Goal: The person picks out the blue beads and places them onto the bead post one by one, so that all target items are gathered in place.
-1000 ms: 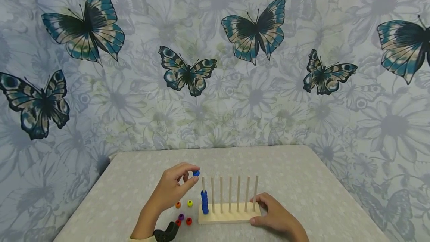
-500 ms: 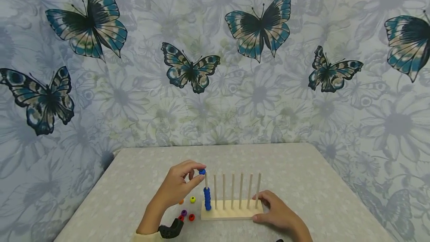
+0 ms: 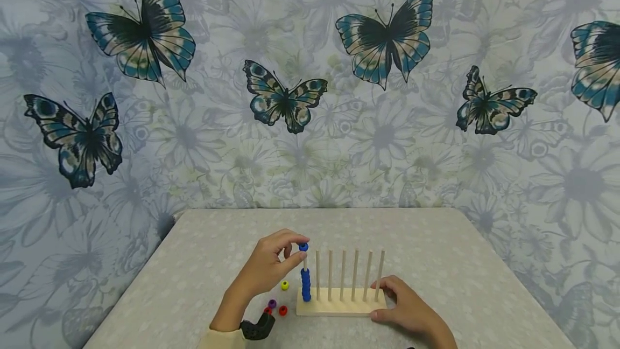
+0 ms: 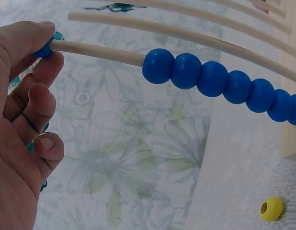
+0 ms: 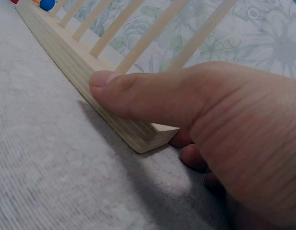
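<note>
My left hand [image 3: 268, 265] pinches a blue bead [image 4: 42, 51] between thumb and fingers at the tip of the leftmost peg [image 4: 97, 51]. Lower on that same peg sits a stack of several blue beads [image 3: 306, 285], with bare wood between stack and pinched bead. The peg stands in a pale wooden base [image 3: 334, 310] whose other pegs [image 3: 343, 276] are bare. At the base's right end, my right hand [image 3: 404, 306] grips it. In the right wrist view the thumb [image 5: 138, 96] lies along the front edge and the fingers are partly hidden behind.
Left of the base lie loose beads on the patterned tablecloth [image 3: 232, 230]: a yellow bead [image 3: 284, 285], a purple bead [image 3: 272, 304] and red beads [image 3: 283, 311]. A black wrist strap [image 3: 258, 327] is on the left forearm. Behind the table rises a butterfly-patterned wall [image 3: 310, 171].
The left hand has carried the blue bead rightward from beside the leftmost peg onto its tip. The right hand keeps its grip on the base. The whole view has shifted slightly.
</note>
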Tool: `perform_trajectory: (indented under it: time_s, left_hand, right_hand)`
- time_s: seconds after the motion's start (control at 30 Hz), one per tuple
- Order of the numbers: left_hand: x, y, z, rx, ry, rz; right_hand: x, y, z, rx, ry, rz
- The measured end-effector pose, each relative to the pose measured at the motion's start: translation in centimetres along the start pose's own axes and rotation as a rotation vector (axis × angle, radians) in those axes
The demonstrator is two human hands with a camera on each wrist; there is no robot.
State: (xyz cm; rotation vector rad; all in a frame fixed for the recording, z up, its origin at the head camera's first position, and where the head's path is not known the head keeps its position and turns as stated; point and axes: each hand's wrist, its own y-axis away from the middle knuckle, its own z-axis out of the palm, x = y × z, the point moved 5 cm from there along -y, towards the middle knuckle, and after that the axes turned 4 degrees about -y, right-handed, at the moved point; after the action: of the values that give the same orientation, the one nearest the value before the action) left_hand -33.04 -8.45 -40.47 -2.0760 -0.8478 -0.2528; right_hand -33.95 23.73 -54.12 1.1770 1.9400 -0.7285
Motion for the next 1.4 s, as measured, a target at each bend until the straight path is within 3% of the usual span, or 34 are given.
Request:
perform_trajectory:
  time_s: [0.33,0.77,0.93,1.4]
  left_hand:
    - [-0.4,0.1,0.4,-0.017,-0.017,-0.005]
    - [-0.6,0.3,0.3,-0.041,-0.018,-0.061]
    - [-0.6,0.2,0.4,-0.047,-0.008,-0.042]
    - [-1.0,0.1,-1.3,0.007,-0.011,-0.06]
  right_hand:
    - [0.2,-0.1,0.0,-0.001,0.019,0.027]
    - [0.4,0.0,0.2,-0.002,0.02,0.024]
    - [0.2,-0.1,0.0,0.024,0.053,0.022]
    - [0.0,0.0,0.1,0.018,0.042,0.026]
